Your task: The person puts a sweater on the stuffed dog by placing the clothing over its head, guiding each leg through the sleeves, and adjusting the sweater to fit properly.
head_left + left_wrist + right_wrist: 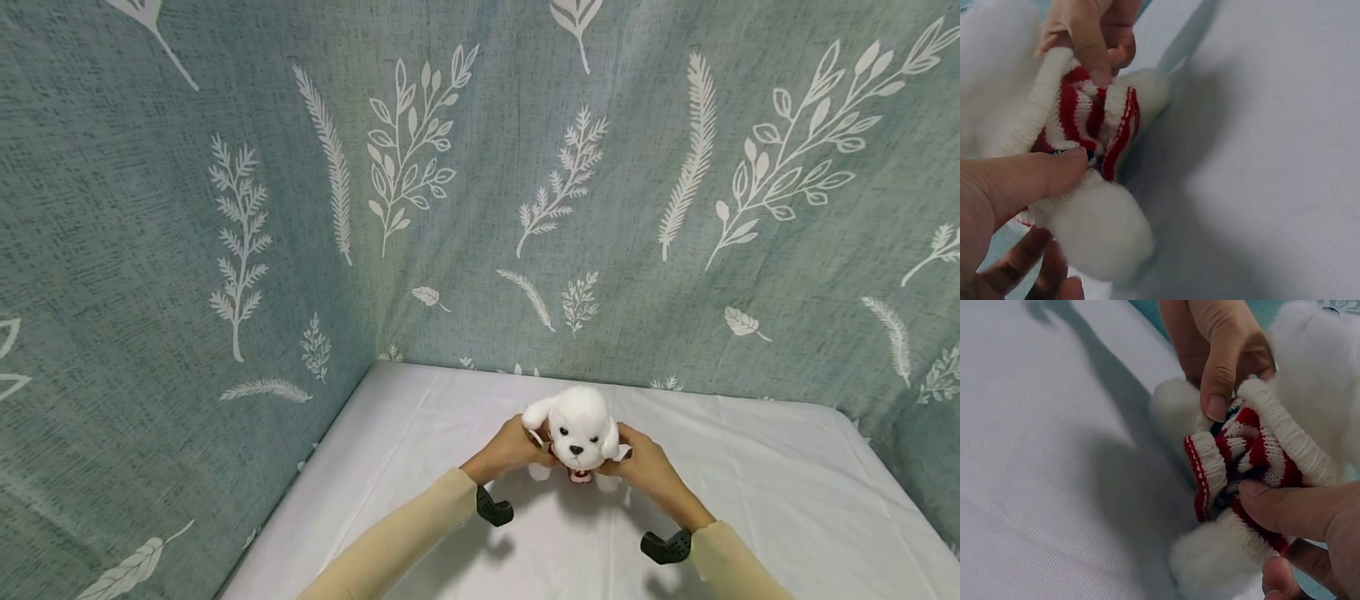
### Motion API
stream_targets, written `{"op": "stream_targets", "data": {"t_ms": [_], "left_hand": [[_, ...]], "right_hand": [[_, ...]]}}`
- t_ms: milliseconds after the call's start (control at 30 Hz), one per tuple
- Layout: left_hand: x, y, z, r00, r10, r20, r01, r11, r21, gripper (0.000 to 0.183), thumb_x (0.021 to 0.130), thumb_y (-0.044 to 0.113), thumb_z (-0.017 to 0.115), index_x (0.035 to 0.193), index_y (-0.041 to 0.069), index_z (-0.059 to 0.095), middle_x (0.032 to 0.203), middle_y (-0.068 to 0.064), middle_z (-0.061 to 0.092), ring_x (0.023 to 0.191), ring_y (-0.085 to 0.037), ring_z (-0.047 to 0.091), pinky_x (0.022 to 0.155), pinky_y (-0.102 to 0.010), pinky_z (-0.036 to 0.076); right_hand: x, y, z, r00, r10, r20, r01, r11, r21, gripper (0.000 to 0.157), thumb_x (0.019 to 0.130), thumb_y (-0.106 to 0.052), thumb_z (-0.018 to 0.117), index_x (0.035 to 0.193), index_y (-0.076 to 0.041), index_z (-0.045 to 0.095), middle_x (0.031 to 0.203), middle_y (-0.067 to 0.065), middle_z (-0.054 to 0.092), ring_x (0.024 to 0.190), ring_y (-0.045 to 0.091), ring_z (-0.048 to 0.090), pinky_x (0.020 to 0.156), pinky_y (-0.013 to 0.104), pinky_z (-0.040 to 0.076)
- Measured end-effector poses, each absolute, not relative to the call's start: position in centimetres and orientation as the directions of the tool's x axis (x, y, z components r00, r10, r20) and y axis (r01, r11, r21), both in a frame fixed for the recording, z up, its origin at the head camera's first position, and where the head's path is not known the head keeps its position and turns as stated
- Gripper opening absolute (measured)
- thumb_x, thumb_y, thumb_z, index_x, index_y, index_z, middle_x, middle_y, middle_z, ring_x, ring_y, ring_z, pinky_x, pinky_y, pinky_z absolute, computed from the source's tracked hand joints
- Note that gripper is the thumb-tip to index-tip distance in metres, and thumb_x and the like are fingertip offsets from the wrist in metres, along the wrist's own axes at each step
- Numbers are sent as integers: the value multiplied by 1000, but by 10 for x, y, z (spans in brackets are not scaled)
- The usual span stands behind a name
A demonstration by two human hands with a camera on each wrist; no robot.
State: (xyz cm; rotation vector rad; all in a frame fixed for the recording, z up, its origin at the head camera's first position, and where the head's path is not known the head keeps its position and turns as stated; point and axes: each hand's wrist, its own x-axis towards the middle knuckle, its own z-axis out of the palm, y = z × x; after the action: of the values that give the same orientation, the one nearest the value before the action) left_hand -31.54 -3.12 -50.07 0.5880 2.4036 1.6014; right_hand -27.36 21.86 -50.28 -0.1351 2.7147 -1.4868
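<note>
A white plush dog [576,425] faces the head camera over the white bed-like surface, held between two hands. Around its body is a small knitted sweater [1079,112] with red and white stripes and cream ribbed edges. My left hand [517,446] grips one side of the sweater, its thumb pressing on the knit beside a fluffy paw [1104,231]. On the other side my right hand [648,467] pinches the sweater, thumb on the striped front [1250,440]. The fingers behind the knit are partly hidden.
White sheeting [420,417] covers the surface under the dog. Blue-green curtains [465,208] with pale leaf prints hang behind and at both sides. A black wrist mount [495,506] sits under the left wrist, another black mount [666,547] under the right.
</note>
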Motion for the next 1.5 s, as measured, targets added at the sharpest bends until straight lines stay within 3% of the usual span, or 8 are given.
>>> {"op": "stream_targets", "data": {"t_ms": [333, 667, 800, 900, 967, 1067, 1233, 1500], "left_hand": [[-313, -33, -505, -885, 461, 67, 226, 298, 928, 39, 73, 3, 91, 102, 16, 70, 95, -11, 68, 80, -15, 62, 70, -31, 52], [-326, -55, -481, -762, 646, 38, 293, 291, 911, 55, 76, -6, 85, 125, 12, 65, 115, -15, 64, 103, -32, 60, 84, -33, 53], [-329, -62, -457, -756, 652, 56, 324, 299, 898, 69, 79, 11, 91, 139, 18, 57, 132, -7, 56, 117, -33, 55, 93, -39, 50], [-327, -61, -435, -789, 612, 51, 334, 358, 872, 81, 79, 30, 92, 146, 24, 47, 135, -5, 52, 119, -27, 53, 90, -40, 51], [-323, -56, -422, -811, 583, 61, 359, 412, 837, 80, 81, 40, 89, 147, 27, 46, 132, -4, 54, 116, -21, 55, 88, -39, 52], [-317, -42, -408, -807, 576, 131, 463, 481, 744, 68, 87, 50, 80, 142, 19, 53, 127, -5, 58, 111, -19, 57, 87, -37, 52], [-303, -13, -398, -789, 574, 217, 600, 645, 474, 61, 96, 61, 63, 133, 12, 60, 125, -7, 60, 110, -20, 57, 87, -35, 52], [-289, 17, -393, -814, 546, 197, 579, 782, 228, 63, 99, 58, 59, 149, 20, 50, 137, -14, 56, 124, -32, 53, 90, -44, 52]], "right_hand": [[-274, 221, -507, -994, -110, 2, -61, 539, -840, 59, 78, -26, 91, 129, -15, 64, 120, 2, 66, 100, 22, 61, 81, 42, 50], [-271, 228, -498, -990, -142, -17, -61, 526, -848, 57, 79, -28, 91, 125, -8, 63, 119, 10, 64, 84, 23, 60, 67, 37, 50], [-270, 234, -493, -988, -151, -35, -50, 525, -850, 57, 81, -28, 90, 126, -8, 62, 120, 13, 64, 80, 24, 59, 63, 38, 49], [-270, 237, -490, -986, -160, -47, -44, 523, -851, 58, 82, -28, 89, 127, -7, 61, 121, 13, 64, 80, 24, 59, 63, 38, 48], [-270, 238, -489, -985, -162, -55, -38, 523, -851, 58, 82, -28, 89, 128, -7, 60, 121, 13, 64, 81, 25, 59, 63, 39, 48], [-269, 238, -488, -985, -157, -67, -25, 522, -852, 58, 83, -28, 89, 128, -6, 60, 120, 12, 64, 82, 24, 59, 63, 39, 48], [-267, 236, -489, -984, -166, -70, -25, 510, -860, 54, 84, -28, 87, 127, -6, 61, 114, 10, 64, 81, 24, 61, 64, 39, 48], [-266, 230, -490, -985, -157, -71, -18, 504, -863, 44, 88, -24, 83, 123, -8, 62, 110, 9, 63, 80, 24, 59, 62, 38, 48]]}}
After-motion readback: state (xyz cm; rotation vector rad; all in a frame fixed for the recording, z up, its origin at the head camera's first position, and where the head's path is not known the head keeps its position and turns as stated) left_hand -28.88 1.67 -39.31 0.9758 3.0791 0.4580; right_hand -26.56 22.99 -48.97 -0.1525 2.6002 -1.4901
